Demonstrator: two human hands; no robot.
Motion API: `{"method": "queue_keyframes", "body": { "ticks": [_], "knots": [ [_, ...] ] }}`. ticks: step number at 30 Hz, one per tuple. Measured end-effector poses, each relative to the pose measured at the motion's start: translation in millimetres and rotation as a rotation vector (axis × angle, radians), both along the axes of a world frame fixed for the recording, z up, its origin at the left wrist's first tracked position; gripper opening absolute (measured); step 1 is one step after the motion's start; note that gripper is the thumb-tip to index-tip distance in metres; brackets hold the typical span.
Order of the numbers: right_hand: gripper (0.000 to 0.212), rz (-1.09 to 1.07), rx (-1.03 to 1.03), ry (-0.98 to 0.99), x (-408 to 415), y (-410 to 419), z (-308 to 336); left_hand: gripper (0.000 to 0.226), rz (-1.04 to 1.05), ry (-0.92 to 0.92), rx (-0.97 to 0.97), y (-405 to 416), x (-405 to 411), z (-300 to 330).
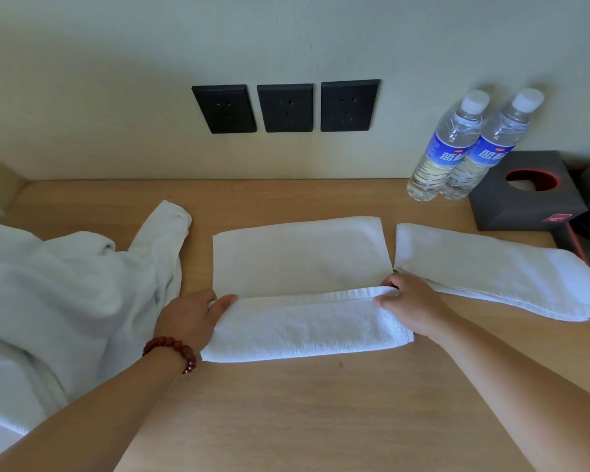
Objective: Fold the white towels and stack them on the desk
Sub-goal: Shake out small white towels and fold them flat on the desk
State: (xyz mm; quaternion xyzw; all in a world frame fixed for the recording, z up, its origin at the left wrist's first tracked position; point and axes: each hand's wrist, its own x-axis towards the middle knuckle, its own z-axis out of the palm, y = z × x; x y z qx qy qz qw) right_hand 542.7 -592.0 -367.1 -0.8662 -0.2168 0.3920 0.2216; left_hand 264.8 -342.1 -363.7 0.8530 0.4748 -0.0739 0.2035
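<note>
Both hands, the left hand [189, 316] and right hand [407, 303], are seen pinching the near flap of a white towel [300, 260] at mid-desk [321, 420], a fold judged best completed if corners are kept level and edges aligned.

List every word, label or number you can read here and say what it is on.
"蓝" in large white characters, the rest cut off: blue label of the left water bottle.
The same white characters on the right water bottle, second character unclear.
Small red logo on the tissue box: too blurred to read.
</note>
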Motion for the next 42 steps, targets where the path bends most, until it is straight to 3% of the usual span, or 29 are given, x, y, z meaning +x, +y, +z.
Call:
{"method": "queue_keyframes", "body": {
  "ticks": [4,8,11,14,17,22,27,31,34,37,42],
  "knots": [
    [0.014,0.016,-0.03,-0.117,-9,5,-3,0.048,-0.052,0.111,0.056,0,-1,-5],
    [0.028,0.026,-0.063,-0.274,-12,7,-2,0.04,-0.144,-0.038,0.372,-3,-5,-6],
    [0.051,0.232,-0.088,-0.656,-20,6,-3,0.043,-0.223,-0.109,0.584,0,-5,-6],
    [0.06,0.393,0.099,-0.88,-33,10,-4,0.041,-0.341,-0.283,0.597,-9,-2,-6],
    [0.058,0.489,0.146,-0.815,-51,23,-10,0.045,-0.455,-0.285,0.542,-29,-1,-10],
    [0.047,0.459,0.12,-0.674,-35,54,-22,0.065,-0.566,-0.035,0.4,-50,9,-27],
    [0.06,0.415,0.002,-0.726,16,93,-16,0.073,-0.532,0.132,0.286,-60,6,-56],
    [0.075,0.435,-0.111,-0.669,43,111,-8,0.073,-0.521,0.088,0.224,-50,14,-53],
    [0.079,0.437,-0.167,-0.603,52,118,-8,0.072,-0.376,-0.039,0.239,-36,31,-34],
    [0.07,0.439,-0.154,-0.645,55,121,-8,0.075,-0.304,-0.068,0.379,-12,54,-14],
    [0.042,0.476,-0.163,-0.663,60,125,1,0.078,-0.333,0.12,0.426,23,103,12]
  ]
}}
